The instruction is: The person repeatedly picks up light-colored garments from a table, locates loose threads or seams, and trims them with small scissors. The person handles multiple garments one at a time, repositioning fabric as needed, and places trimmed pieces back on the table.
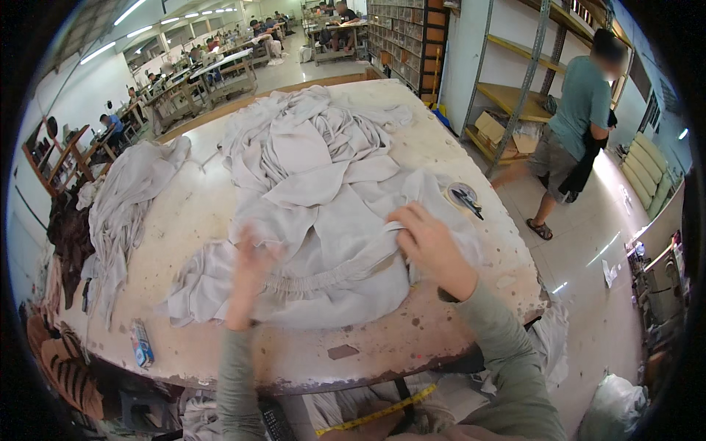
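Observation:
A light grey garment lies spread on the worktable before me, its gathered elastic waistband curving across the near side. My right hand pinches the fabric at the right end of that band. Blurred by motion, my left hand is over the garment's left part, thumb and fingers apart, with nothing visible in it. Beyond both hands rises a large heap of the same grey cloth.
The worktable has a worn, chipped edge. A tape roll with a black pen is at right, a small blue box at near left. More grey cloth hangs over the left side. A person walks beside metal shelving.

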Tool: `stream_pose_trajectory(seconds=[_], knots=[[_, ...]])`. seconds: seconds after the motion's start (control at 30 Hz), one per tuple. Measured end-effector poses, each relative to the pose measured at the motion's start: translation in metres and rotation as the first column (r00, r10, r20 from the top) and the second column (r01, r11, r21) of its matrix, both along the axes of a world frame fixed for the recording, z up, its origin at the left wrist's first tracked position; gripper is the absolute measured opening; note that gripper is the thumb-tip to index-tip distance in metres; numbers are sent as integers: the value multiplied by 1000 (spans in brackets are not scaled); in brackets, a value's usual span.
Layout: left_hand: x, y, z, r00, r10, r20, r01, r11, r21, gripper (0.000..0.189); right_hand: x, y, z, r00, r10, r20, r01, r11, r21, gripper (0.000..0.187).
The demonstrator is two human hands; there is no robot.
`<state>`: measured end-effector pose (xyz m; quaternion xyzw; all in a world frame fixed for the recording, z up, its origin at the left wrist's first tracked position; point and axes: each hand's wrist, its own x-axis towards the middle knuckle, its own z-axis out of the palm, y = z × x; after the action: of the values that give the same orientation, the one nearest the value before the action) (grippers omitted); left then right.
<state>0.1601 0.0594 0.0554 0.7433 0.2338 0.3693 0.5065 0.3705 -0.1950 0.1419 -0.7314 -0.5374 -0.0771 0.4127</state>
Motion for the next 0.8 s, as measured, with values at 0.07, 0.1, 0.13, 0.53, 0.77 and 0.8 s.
stream_pose_trajectory(seconds=[0.07,0.1,0.13,0.53,0.77,0.8], knots=[[33,-70,26,948,-289,-132,318,857,406,63,-16,9,2,983,182,-17,-179,979,97,27],[39,-93,43,913,-370,-171,407,797,446,59,-22,10,3,965,260,-29,-254,957,137,28],[39,-101,63,895,-371,-247,443,806,394,55,-27,6,5,960,278,-24,-275,958,75,31],[-91,-110,134,909,-274,-314,381,853,356,41,42,-79,34,872,-489,28,484,868,113,34],[-173,-71,36,993,28,111,41,816,-576,45,95,-84,55,830,393,-396,-503,835,-225,29],[-178,-64,26,999,14,41,19,709,-705,46,102,-68,41,872,304,-383,-425,859,-287,26]])
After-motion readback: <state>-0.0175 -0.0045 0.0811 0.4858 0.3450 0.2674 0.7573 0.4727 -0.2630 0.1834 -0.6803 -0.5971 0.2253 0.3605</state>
